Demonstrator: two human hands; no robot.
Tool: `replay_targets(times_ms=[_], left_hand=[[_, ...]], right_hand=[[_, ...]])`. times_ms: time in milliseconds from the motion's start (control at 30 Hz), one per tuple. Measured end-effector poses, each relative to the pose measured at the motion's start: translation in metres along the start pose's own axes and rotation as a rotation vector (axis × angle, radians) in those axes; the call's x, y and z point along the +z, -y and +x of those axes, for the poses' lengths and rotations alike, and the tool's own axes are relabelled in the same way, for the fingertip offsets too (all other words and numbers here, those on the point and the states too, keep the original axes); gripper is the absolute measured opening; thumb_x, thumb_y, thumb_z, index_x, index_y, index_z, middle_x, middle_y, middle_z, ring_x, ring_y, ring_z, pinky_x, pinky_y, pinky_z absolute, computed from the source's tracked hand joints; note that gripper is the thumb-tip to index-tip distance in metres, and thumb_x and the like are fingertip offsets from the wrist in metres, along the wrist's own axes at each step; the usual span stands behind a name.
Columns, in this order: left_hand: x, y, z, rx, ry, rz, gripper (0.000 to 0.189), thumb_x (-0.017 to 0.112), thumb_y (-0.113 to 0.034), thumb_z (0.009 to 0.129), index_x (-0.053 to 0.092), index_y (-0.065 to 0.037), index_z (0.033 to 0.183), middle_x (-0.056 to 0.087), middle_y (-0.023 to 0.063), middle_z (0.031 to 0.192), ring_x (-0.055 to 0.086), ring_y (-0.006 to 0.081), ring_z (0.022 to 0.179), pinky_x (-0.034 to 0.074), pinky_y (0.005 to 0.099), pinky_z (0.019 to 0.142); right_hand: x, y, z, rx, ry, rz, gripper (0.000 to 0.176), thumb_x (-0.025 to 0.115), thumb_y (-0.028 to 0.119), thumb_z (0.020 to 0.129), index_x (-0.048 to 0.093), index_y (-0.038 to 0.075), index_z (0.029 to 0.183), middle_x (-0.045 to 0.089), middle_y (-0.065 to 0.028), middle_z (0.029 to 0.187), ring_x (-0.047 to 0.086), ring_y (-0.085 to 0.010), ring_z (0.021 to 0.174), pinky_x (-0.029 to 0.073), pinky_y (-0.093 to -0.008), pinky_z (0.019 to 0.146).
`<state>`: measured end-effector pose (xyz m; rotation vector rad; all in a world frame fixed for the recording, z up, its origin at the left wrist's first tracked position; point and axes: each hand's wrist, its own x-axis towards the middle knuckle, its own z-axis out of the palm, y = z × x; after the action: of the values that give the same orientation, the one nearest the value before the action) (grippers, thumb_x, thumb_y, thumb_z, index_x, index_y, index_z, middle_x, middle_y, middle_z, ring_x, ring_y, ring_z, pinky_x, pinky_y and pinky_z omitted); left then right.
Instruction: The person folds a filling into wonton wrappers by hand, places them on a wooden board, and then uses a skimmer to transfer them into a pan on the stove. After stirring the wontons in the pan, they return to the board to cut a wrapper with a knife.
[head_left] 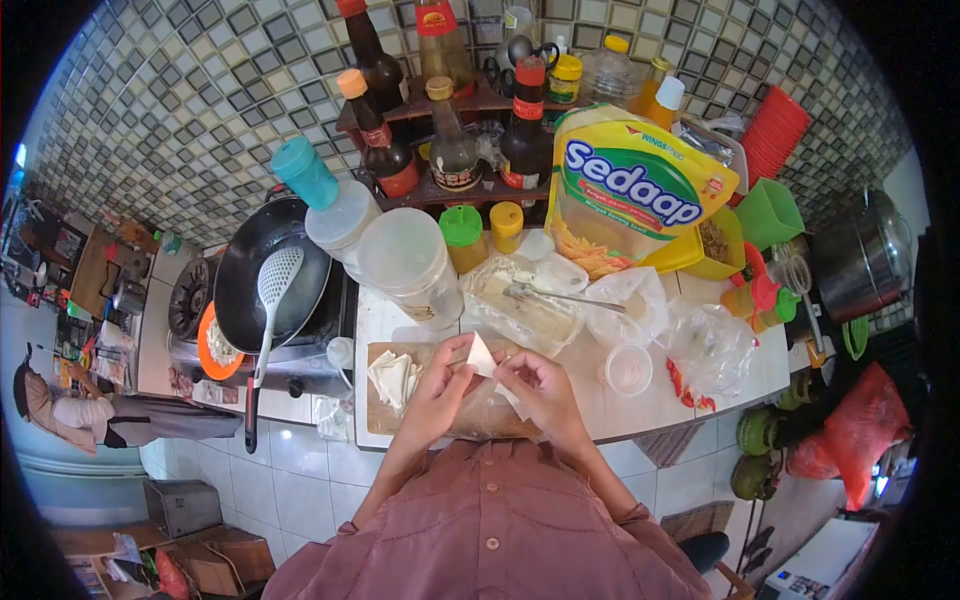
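Between my two hands is a pale, thin dough wrapper, its pointed corner standing up. My left hand pinches it between thumb and fingers. My right hand is closed on its other side; a pale edge shows below these fingers. Under both hands lies a wooden cutting board. On its left end rests a loose stack of similar wrappers. Beyond my hands sits a plastic tub with whitish, smeared contents, a metal spoon lying across it. A small clear cup stands right of my right hand.
Left, a black wok holds a slotted spatula. Clear jars, sauce bottles and a Sedaap pouch line the back. Plastic bags and red chilli pieces lie right. Another person is far left.
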<state>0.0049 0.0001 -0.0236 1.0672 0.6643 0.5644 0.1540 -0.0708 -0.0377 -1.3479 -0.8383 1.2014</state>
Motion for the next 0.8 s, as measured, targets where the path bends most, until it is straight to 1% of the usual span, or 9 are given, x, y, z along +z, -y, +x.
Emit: replay_targets(times_ms=[33, 100, 133, 200, 300, 433, 633, 700, 800], left_hand=[[0.000, -0.002, -0.001, 0.000, -0.001, 0.000, 0.038, 0.033, -0.005, 0.093, 0.028, -0.005, 0.130, 0.050, 0.0155, 0.120, 0.049, 0.0201, 0.112, 0.036, 0.0318, 0.099], [0.004, -0.008, -0.003, 0.048, -0.035, 0.139, 0.042, 0.039, -0.002, 0.090, 0.026, -0.005, 0.131, 0.055, 0.0079, 0.102, 0.052, 0.0085, 0.086, 0.044, 0.0227, 0.078], [0.005, -0.010, -0.005, 0.047, -0.033, 0.138, 0.042, 0.039, -0.002, 0.090, 0.026, -0.005, 0.131, 0.055, 0.0079, 0.102, 0.052, 0.0085, 0.086, 0.044, 0.0227, 0.078], [0.003, -0.014, -0.008, 0.050, 0.020, 0.436, 0.049, 0.041, -0.002, 0.088, 0.022, -0.006, 0.133, 0.055, 0.0050, 0.091, 0.047, 0.0064, 0.072, 0.039, 0.0212, 0.064], [0.004, -0.015, -0.010, 0.023, 0.086, 0.478, 0.055, 0.044, -0.002, 0.086, 0.018, -0.007, 0.135, 0.054, 0.0051, 0.086, 0.043, 0.0066, 0.066, 0.035, 0.0213, 0.058], [0.007, -0.022, -0.013, 0.051, 0.076, 0.451, 0.057, 0.044, -0.001, 0.085, 0.018, -0.008, 0.135, 0.055, 0.0071, 0.084, 0.046, 0.0081, 0.068, 0.037, 0.0223, 0.061], [0.007, -0.027, -0.015, 0.026, 0.101, 0.532, 0.056, 0.044, -0.002, 0.085, 0.018, -0.006, 0.135, 0.055, 0.0133, 0.094, 0.056, 0.0148, 0.083, 0.040, 0.0255, 0.066], [0.007, -0.031, -0.016, -0.061, 0.122, 0.549, 0.054, 0.043, -0.004, 0.085, 0.019, -0.006, 0.134, 0.053, 0.0140, 0.102, 0.058, 0.0167, 0.088, 0.041, 0.0261, 0.067], [0.004, -0.024, -0.014, 0.026, 0.137, 0.564, 0.050, 0.043, -0.005, 0.085, 0.023, -0.005, 0.131, 0.053, 0.0129, 0.103, 0.058, 0.0162, 0.089, 0.042, 0.0265, 0.066]], right_hand=[[0.001, 0.004, 0.000, 0.000, 0.001, 0.001, 0.010, 0.062, 0.011, 0.083, 0.059, 0.002, 0.088, 0.056, 0.0024, 0.081, 0.046, -0.0016, 0.066, 0.037, -0.0171, 0.059], [0.002, 0.019, 0.000, -0.127, -0.155, -0.114, 0.012, 0.064, 0.011, 0.080, 0.059, 0.002, 0.087, 0.054, 0.0027, 0.083, 0.040, -0.0018, 0.062, 0.034, -0.0164, 0.057], [0.001, 0.020, 0.002, -0.126, -0.157, -0.114, 0.012, 0.064, 0.011, 0.080, 0.059, 0.002, 0.087, 0.054, 0.0027, 0.083, 0.040, -0.0018, 0.062, 0.034, -0.0164, 0.057], [0.001, 0.019, 0.006, -0.285, -0.136, -0.189, 0.015, 0.068, 0.016, 0.077, 0.060, 0.004, 0.083, 0.052, 0.0024, 0.078, 0.036, -0.0042, 0.056, 0.033, -0.0195, 0.052], [-0.001, 0.021, 0.004, -0.261, -0.016, -0.196, 0.015, 0.067, 0.015, 0.078, 0.059, 0.004, 0.083, 0.049, 0.0028, 0.074, 0.035, -0.0040, 0.056, 0.031, -0.0201, 0.051], [0.000, 0.014, 0.004, -0.179, 0.002, -0.094, 0.014, 0.066, 0.014, 0.078, 0.059, 0.003, 0.082, 0.046, 0.0044, 0.071, 0.034, -0.0027, 0.056, 0.029, -0.0199, 0.050], [0.002, 0.022, 0.000, -0.069, 0.013, 0.085, 0.016, 0.062, 0.018, 0.084, 0.056, 0.005, 0.076, 0.040, 0.0089, 0.063, 0.031, -0.0004, 0.055, 0.024, -0.0187, 0.048], [0.002, 0.020, 0.001, -0.087, 0.023, 0.119, 0.016, 0.060, 0.019, 0.085, 0.057, 0.005, 0.078, 0.039, 0.0091, 0.061, 0.030, -0.0003, 0.055, 0.023, -0.0187, 0.047], [0.002, 0.018, 0.001, -0.078, 0.028, 0.128, 0.015, 0.060, 0.019, 0.085, 0.058, 0.005, 0.081, 0.042, 0.0087, 0.063, 0.034, -0.0001, 0.056, 0.025, -0.0179, 0.049]])
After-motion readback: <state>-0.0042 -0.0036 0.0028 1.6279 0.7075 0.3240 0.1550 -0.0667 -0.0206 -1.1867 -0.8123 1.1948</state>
